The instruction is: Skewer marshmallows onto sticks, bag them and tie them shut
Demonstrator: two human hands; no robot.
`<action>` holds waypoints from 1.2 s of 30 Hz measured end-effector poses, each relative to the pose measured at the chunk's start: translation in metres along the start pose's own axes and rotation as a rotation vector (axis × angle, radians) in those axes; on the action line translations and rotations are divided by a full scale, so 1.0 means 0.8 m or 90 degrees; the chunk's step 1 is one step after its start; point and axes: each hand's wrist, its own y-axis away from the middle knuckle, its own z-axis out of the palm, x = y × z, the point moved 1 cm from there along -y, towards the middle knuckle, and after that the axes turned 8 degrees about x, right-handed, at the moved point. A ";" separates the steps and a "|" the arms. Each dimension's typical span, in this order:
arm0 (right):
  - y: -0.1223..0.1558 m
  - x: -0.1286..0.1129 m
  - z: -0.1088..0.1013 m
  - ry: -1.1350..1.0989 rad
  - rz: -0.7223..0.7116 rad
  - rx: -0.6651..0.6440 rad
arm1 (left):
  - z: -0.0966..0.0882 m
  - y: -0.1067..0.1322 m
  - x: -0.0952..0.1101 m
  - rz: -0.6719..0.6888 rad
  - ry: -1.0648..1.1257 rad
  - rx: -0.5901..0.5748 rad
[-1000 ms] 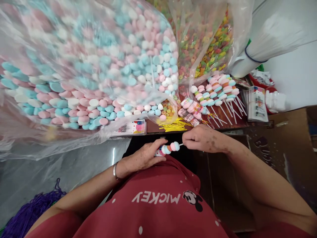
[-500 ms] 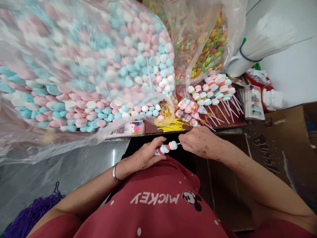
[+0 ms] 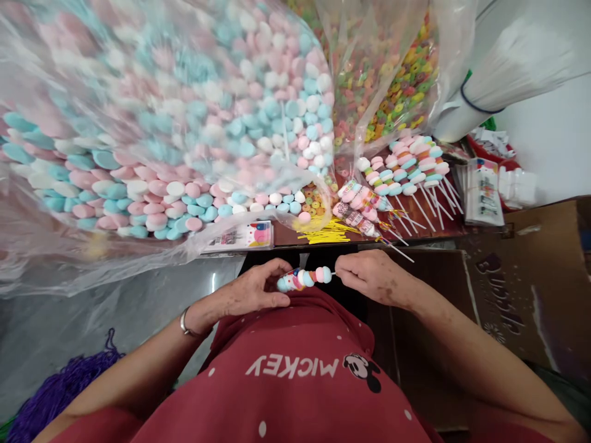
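A candy skewer [image 3: 302, 278] of pink, blue and white discs lies level between my two hands, just above my red shirt. My left hand [image 3: 249, 292] is closed round its left end, where a printed wrapper covers the tip. My right hand [image 3: 369, 277] pinches the white stick at the right end. A silver bangle [image 3: 184, 321] sits on my left wrist.
A huge clear bag of pink, blue and white candies [image 3: 175, 123] fills the left. A bag of coloured ring candies [image 3: 392, 86] stands behind. Finished skewers [image 3: 410, 172], wrapped skewers [image 3: 360, 209], yellow twist ties [image 3: 330, 232], printed wrappers [image 3: 482, 191] and a cardboard box [image 3: 517, 283] lie around.
My left hand has slid a little left along the skewer, and the wrapper now covers more of its left end. My right hand keeps its pinch on the stick.
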 end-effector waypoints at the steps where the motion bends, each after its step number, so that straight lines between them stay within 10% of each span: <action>1: 0.001 0.003 0.004 -0.052 0.010 0.005 | -0.003 0.004 -0.001 -0.008 -0.010 -0.006; 9: 0.003 0.019 0.023 -0.376 0.101 -0.027 | -0.006 0.011 -0.007 0.147 -0.170 0.046; 17: 0.004 0.005 0.013 -0.244 0.148 0.017 | -0.008 0.004 -0.022 0.351 -0.281 0.123; 25: 0.000 0.002 0.006 0.044 -0.250 0.191 | -0.005 -0.007 0.015 0.217 -0.234 0.047; 36: -0.018 -0.021 -0.114 0.407 -0.352 0.342 | -0.017 -0.052 0.126 0.239 -0.173 -0.027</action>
